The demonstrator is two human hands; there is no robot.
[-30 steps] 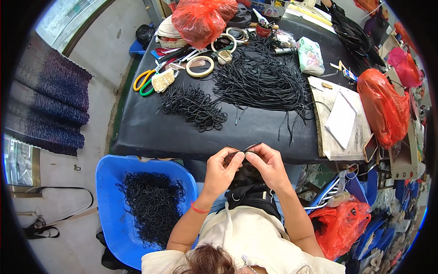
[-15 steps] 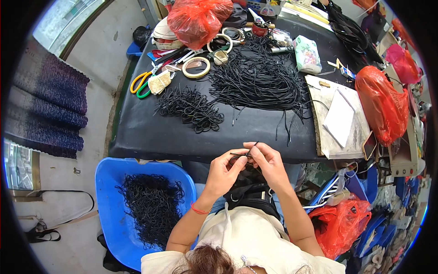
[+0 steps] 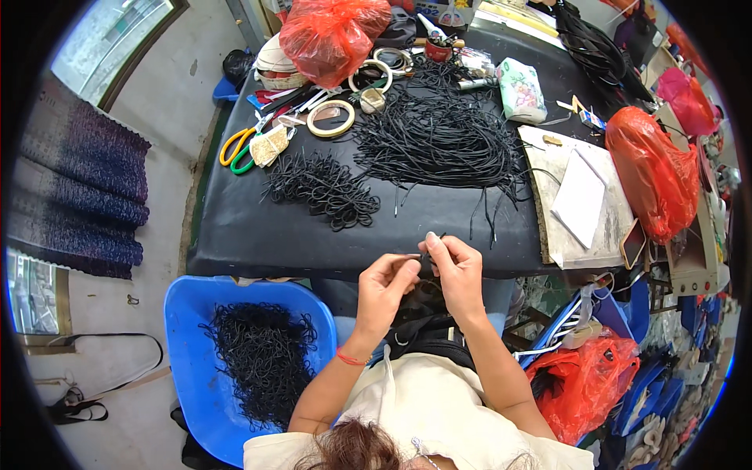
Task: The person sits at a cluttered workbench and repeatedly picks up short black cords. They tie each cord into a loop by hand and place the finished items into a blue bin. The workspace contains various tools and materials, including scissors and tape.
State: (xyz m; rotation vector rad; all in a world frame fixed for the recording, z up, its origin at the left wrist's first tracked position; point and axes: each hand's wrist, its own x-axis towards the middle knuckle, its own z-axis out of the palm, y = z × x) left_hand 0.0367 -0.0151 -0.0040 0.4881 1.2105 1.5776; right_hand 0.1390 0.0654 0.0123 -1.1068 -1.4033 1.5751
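Observation:
A thin black cord [image 3: 424, 261] is pinched between my two hands, just off the front edge of the black table. My left hand [image 3: 384, 290] is closed on it with thumb against fingers, a red string bracelet at the wrist. My right hand [image 3: 454, 274] grips the cord too, its thumb pointing up. Most of the cord is hidden by the fingers. Beyond them on the table lies a big spread of straight black cords [image 3: 439, 141], and left of it a smaller heap of looped cords [image 3: 325, 188].
At my left stands a blue tub [image 3: 188, 345] with a pile of looped black cords [image 3: 262, 360]. Tape rolls [image 3: 330, 119], scissors [image 3: 237, 149] and a red plastic bag [image 3: 333, 39] crowd the table's far left. A pale board [image 3: 540, 180] lies right, beside another red bag [image 3: 654, 176].
My hands have drawn slightly apart around the cord. The right thumb has risen upright, and the left fingers have curled in. The view has shifted a little.

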